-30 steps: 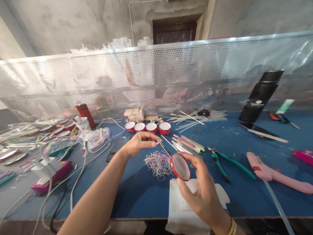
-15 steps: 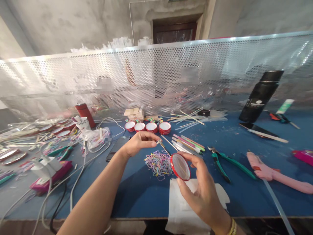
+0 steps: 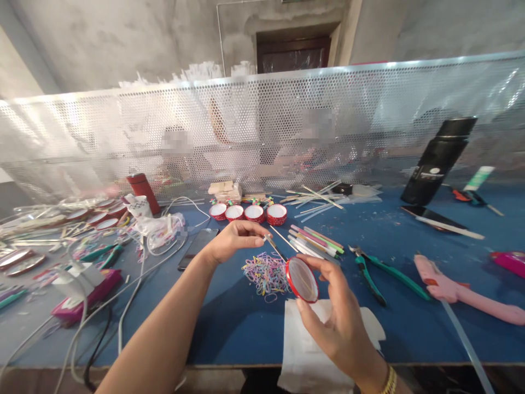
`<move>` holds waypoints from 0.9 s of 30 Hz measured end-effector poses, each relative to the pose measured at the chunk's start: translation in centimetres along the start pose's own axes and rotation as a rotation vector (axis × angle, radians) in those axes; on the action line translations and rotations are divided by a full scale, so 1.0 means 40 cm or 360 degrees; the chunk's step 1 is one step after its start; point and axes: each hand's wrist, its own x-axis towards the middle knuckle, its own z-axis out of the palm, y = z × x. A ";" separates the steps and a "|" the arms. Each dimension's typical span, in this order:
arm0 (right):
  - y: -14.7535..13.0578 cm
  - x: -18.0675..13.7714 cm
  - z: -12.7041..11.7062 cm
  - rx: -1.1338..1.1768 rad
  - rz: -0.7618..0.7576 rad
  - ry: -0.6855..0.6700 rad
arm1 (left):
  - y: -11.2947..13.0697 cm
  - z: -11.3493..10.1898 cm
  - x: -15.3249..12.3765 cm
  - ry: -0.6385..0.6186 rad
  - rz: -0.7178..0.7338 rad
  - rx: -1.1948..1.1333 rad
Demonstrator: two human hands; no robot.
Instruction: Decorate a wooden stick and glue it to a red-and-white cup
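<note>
My right hand (image 3: 338, 320) grips a small round drum (image 3: 302, 280) with a red rim and a whitish face by its edge, between thumb and fingers. A thin stick (image 3: 276, 249) runs from the drum's upper left edge towards my left hand (image 3: 240, 241). My left thumb and forefinger are closed at the stick's far end. Beneath the stick lies a heap of small coloured elastic bands (image 3: 264, 273). Behind my left hand stand several red-sided drums (image 3: 254, 213) in a row, white faces up.
White paper (image 3: 303, 342) lies under my right hand. To the right are teal-handled pliers (image 3: 394, 276), a pink glue gun (image 3: 447, 284) and a black flask (image 3: 438, 161). Coloured sticks (image 3: 315, 241) lie behind. On the left are a phone (image 3: 199, 249), cables and a power strip (image 3: 88, 295).
</note>
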 end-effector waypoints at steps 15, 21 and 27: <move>-0.001 0.018 -0.002 0.0270 0.0179 0.0099 | -0.018 -0.022 -0.002 -0.0005 -0.0057 0.0104; 0.010 0.074 -0.015 0.1093 0.0582 -0.0020 | -0.009 0.008 -0.002 -0.0064 -0.0124 0.0307; -0.022 0.113 -0.018 0.1072 0.0467 -0.0136 | -0.017 0.048 -0.003 -0.0427 -0.0138 0.0125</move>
